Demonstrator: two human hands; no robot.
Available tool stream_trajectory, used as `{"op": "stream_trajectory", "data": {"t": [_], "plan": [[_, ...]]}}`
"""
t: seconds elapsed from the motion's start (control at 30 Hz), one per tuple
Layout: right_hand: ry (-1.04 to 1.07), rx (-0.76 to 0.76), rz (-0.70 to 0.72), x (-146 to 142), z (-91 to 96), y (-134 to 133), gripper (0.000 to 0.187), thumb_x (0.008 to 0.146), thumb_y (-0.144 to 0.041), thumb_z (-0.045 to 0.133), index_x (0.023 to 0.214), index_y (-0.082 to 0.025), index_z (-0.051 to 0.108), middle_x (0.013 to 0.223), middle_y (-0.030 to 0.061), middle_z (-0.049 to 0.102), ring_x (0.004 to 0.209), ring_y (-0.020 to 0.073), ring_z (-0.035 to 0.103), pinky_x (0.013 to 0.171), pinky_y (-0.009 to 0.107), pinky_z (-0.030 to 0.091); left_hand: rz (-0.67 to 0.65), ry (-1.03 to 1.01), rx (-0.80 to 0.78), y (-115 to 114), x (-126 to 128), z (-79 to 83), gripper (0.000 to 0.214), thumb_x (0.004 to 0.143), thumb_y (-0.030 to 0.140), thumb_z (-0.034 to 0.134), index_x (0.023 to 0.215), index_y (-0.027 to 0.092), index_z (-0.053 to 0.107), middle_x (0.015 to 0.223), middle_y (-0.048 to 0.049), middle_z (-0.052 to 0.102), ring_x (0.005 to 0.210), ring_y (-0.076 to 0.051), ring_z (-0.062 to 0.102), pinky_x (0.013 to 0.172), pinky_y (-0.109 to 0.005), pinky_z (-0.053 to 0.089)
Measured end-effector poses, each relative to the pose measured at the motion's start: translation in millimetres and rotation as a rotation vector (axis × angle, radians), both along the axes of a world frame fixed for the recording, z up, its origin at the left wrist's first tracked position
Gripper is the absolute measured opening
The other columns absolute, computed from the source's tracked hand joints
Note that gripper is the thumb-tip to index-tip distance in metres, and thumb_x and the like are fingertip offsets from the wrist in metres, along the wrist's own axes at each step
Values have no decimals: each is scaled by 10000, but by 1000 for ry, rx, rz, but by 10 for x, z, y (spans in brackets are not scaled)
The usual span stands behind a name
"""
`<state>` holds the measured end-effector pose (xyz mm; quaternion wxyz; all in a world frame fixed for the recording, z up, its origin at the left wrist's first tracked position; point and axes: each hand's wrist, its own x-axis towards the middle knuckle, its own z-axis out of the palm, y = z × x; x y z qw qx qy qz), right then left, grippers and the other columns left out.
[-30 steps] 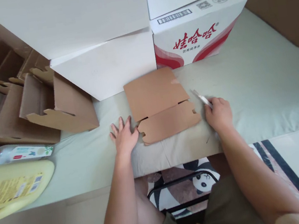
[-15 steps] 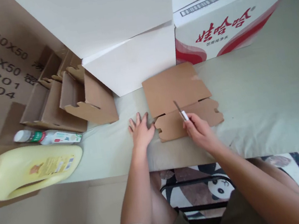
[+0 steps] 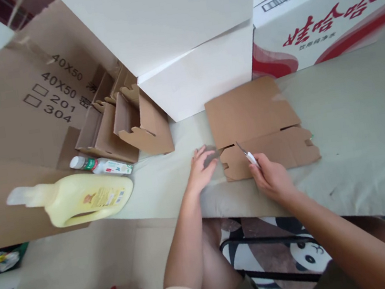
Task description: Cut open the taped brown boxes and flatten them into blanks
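1. The flat cardboard blank (image 3: 260, 124) lies on the pale green cloth (image 3: 353, 106), near its front edge, with the narrower tabbed panel on the near side and the wide panel beyond it.
2. The right hand (image 3: 273, 179) is closed around a small blade (image 3: 246, 152), whose tip sits over the slit between the two panels. The cut probably goes best with the blade low and drawn along that line, since the cloth underneath is soft and gives.
3. The left hand (image 3: 201, 169) has its fingers bent at the blank's left edge. The blur hides whether it pinches the edge or only presses on it. It seems wise to hold that hand left of the blade's path and press firmly so the sheet cannot slide.
4. Just beyond the blank stand stacked white boxes (image 3: 204, 75), with a red-printed carton (image 3: 322, 19) to the right, so strokes away from the body have little room.
5. Further left are folded cardboard boxes (image 3: 128, 125), a small bottle (image 3: 103, 165) and a yellow jug (image 3: 81, 200), well apart from the hands.
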<state>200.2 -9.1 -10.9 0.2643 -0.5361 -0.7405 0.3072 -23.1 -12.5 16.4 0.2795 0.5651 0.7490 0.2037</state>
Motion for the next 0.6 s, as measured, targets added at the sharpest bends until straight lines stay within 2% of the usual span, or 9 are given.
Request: {"op": "stream_trajectory", "data": {"t": [0.07, 0.13, 0.2, 0.27, 0.4, 0.47, 0.53, 0.6], "plan": [[32, 3, 16, 13, 7, -8, 322, 924, -422, 353, 999, -196, 571, 655, 71, 656, 580, 253, 627, 543, 289, 335, 55, -102, 132, -34, -95, -41, 311, 886, 254, 522, 1153, 196, 671, 1481, -95, 530, 1418, -228, 443, 1196, -400, 303], [62, -1, 26, 28, 21, -14, 306, 925, -420, 361, 992, -203, 567, 644, 63, 649, 582, 251, 629, 540, 288, 343, 211, -86, 217, -37, -229, -34, 301, 878, 221, 488, 1132, 188, 645, 1346, -105, 624, 1307, -211, 551, 1143, -394, 384], [81, -5, 33, 40, 37, -19, 295, 923, -422, 367, 982, -211, 565, 640, 58, 645, 580, 247, 628, 540, 288, 352, 331, 29, 274, -9, -385, 71, 308, 875, 208, 448, 1125, 173, 623, 1225, -119, 661, 1209, -213, 610, 1067, -385, 461], [95, -3, 36, 46, 53, -21, 285, 919, -422, 373, 972, -218, 565, 645, 57, 646, 576, 244, 623, 544, 289, 361, 365, 219, 377, 43, -543, 288, 315, 878, 231, 456, 1154, 189, 603, 1294, -119, 607, 1253, -204, 571, 1069, -356, 457], [103, 0, 25, 43, 69, -25, 280, 912, -417, 379, 970, -221, 569, 629, 52, 637, 558, 248, 612, 534, 289, 348, 292, 580, 554, 194, -841, 883, 439, 865, 252, 517, 1299, 186, 529, 1461, -132, 470, 1433, -235, 388, 1190, -379, 315], [103, -2, 26, 41, 72, -26, 284, 912, -418, 377, 973, -218, 570, 624, 52, 635, 557, 250, 613, 532, 289, 344, 297, 693, 585, 281, -993, 1105, 517, 857, 258, 535, 1366, 182, 479, 1526, -141, 390, 1472, -264, 321, 1203, -409, 282], [104, -5, 35, 42, 71, -27, 293, 912, -423, 375, 978, -213, 569, 627, 56, 639, 564, 251, 617, 537, 291, 346, 203, 710, 493, 353, -1151, 1215, 473, 860, 299, 553, 1317, 183, 519, 1439, -141, 482, 1408, -286, 403, 1179, -424, 312], [102, -7, 42, 45, 68, -27, 300, 912, -427, 374, 983, -209, 568, 630, 59, 643, 569, 253, 619, 540, 293, 349, 78, 715, 346, 381, -1291, 1237, 410, 839, 356, 609, 1200, 164, 579, 1302, -150, 577, 1316, -311, 479, 1150, -438, 337]]}}
